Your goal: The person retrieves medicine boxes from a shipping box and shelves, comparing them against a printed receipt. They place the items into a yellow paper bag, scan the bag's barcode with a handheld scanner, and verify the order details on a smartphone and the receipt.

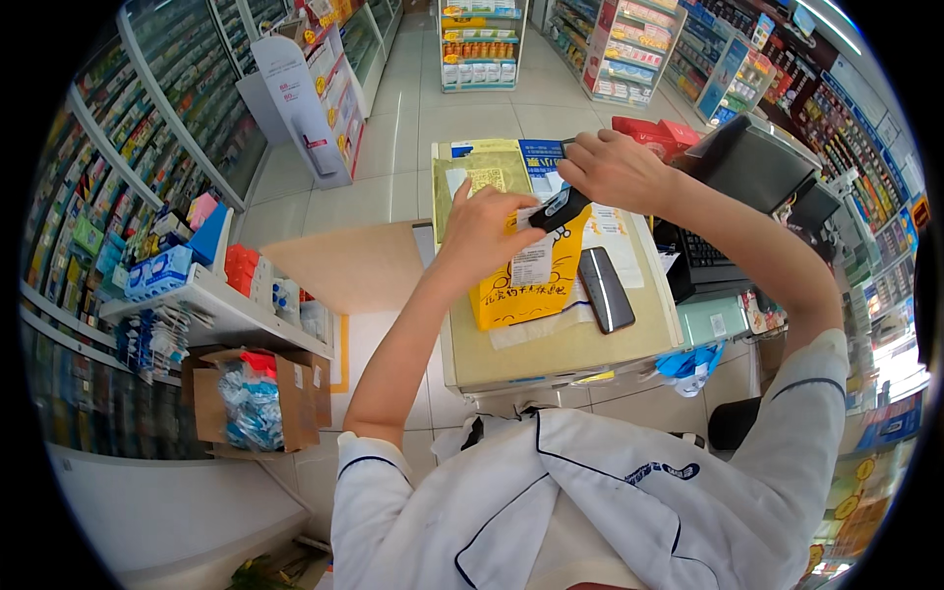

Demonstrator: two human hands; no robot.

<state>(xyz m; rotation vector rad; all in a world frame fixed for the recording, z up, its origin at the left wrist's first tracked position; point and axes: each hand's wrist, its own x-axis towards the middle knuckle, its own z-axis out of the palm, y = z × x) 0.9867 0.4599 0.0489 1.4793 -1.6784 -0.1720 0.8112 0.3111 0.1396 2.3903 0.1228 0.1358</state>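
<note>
A yellow paper-like bag (516,304) with black drawings and writing lies over the counter top (634,350). A printed paper slip (532,264) rests against its front. My left hand (487,228) pinches the bag's upper edge together with the slip between thumb and fingers. In my right hand (616,173) is a black stapler (560,209), slanting down to the left. Its jaw end meets the bag's top edge beside my left fingertips; whether it is pressed down I cannot tell. A dark smartphone (606,290) lies on the counter just right of the bag.
A monitor (752,162) and a black keyboard (704,249) stand to the right, with red boxes (655,138) behind. A hinged wooden flap (346,265) juts from the counter's left. An open carton (299,402) sits on the floor at left. Stocked shelves (479,44) stand beyond.
</note>
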